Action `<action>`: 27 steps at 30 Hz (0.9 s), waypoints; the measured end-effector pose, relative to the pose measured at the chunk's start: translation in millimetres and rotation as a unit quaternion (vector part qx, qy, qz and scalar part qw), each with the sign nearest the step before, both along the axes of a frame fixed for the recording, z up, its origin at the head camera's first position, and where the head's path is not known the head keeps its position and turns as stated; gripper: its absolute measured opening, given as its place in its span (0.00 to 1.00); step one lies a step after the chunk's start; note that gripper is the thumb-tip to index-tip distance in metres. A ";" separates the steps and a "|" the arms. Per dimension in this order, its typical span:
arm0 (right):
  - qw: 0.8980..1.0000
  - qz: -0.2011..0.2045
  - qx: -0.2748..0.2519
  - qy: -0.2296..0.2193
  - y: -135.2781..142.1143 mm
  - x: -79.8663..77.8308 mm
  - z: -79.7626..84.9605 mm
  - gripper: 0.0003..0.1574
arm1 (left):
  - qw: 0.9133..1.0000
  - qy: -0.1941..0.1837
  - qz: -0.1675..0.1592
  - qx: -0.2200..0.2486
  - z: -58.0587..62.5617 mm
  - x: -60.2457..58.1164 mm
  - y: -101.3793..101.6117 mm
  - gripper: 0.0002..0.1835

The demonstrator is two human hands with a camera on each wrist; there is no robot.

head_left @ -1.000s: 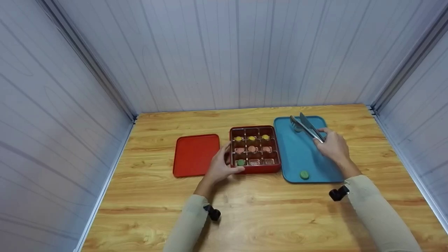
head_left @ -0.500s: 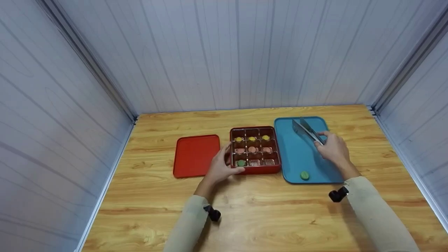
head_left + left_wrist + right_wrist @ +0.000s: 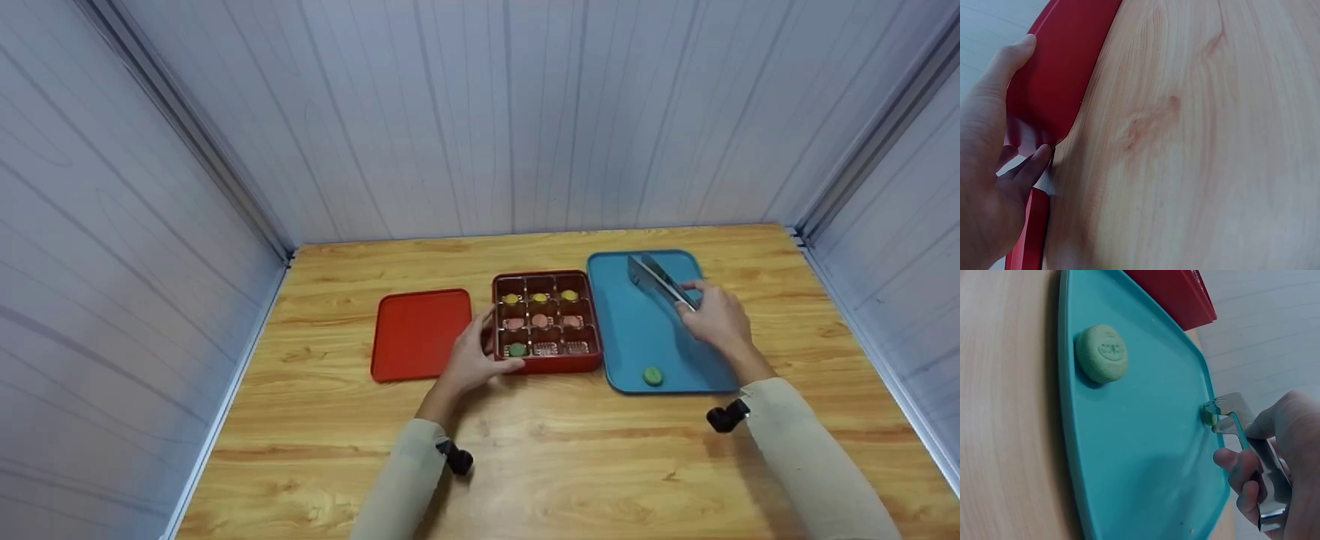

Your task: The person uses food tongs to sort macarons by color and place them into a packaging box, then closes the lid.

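With thumb and fingers, my left hand (image 3: 476, 360) grips the near left corner of a red box (image 3: 559, 363); the left wrist view shows the thumb (image 3: 1016, 55) on its wall. The box's clear insert has compartments with yellow, pink and green round pieces. My right hand (image 3: 716, 315) holds metal tongs (image 3: 664, 283) over the far part of a blue tray (image 3: 630, 330). At the tong tips in the right wrist view is a small green piece (image 3: 1208, 416), partly hidden; how firmly they grasp it I cannot tell. Another green piece (image 3: 652, 376) lies near the tray's front edge.
A flat red lid (image 3: 420, 334) lies left of the box, close to my left hand. The tray stands right beside the box. Pale panel walls (image 3: 450, 120) enclose the wooden table (image 3: 570, 465) at the back and both sides.
The tong tips have come closer together and sunk slightly toward the tray at its far end. My left hand and the box have stayed in place.
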State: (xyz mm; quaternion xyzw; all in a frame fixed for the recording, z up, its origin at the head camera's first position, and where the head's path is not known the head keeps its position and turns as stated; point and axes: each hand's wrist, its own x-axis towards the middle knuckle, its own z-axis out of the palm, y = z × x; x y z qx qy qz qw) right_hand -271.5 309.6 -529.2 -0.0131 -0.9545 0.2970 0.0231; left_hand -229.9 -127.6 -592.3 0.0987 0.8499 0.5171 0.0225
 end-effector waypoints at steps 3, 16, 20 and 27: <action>1.000 0.000 -0.001 0.001 0.2 -0.1 2.8 0.31 | 1.000 0.002 -0.001 0.001 -0.1 0.3 -0.2 0.67; 0.999 0.024 -0.008 0.041 -5.3 10.5 14.7 0.28 | 1.000 -0.005 -0.004 0.004 2.0 -0.2 0.6 0.67; 0.998 0.037 -0.013 0.051 -10.5 16.2 20.7 0.27 | 1.000 -0.006 0.001 -0.003 2.4 -0.6 0.5 0.67; 0.997 0.058 -0.019 0.055 -22.7 25.7 31.7 0.27 | 1.000 -0.017 0.004 -0.002 0.8 -0.1 0.7 0.68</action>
